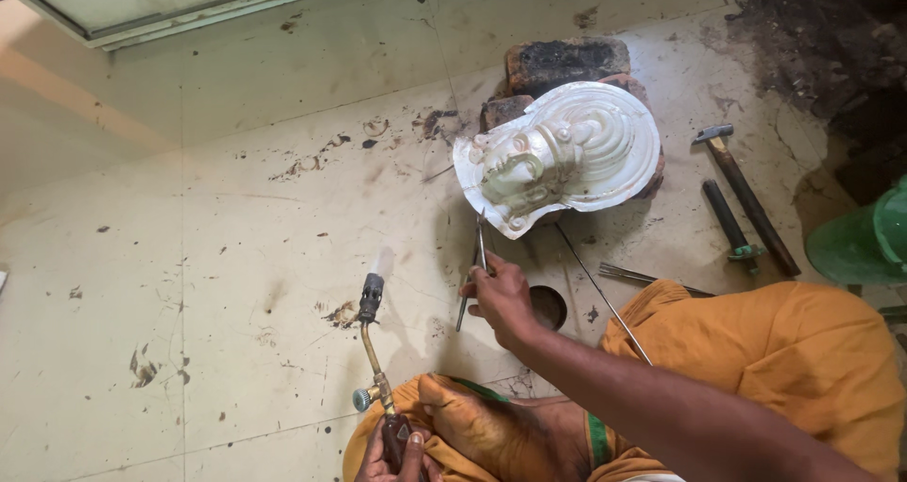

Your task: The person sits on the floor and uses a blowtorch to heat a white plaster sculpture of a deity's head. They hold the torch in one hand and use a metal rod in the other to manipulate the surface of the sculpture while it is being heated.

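Right hand (501, 298), centre of the scene: fingers curled and pinching tweezers (475, 265), whose tips point far toward the lower edge of a white embossed metal face plaque (567, 151) propped on dark bricks (565, 61). Left hand (397, 456), near edge: fingers wrapped tight around the handle of a brass blowtorch (370, 335), nozzle aimed away over the stained floor (189, 284). Right of the plaque: hammer (746, 198), dark chisel (729, 222), thin rods (642, 276), green vessel (864, 236).
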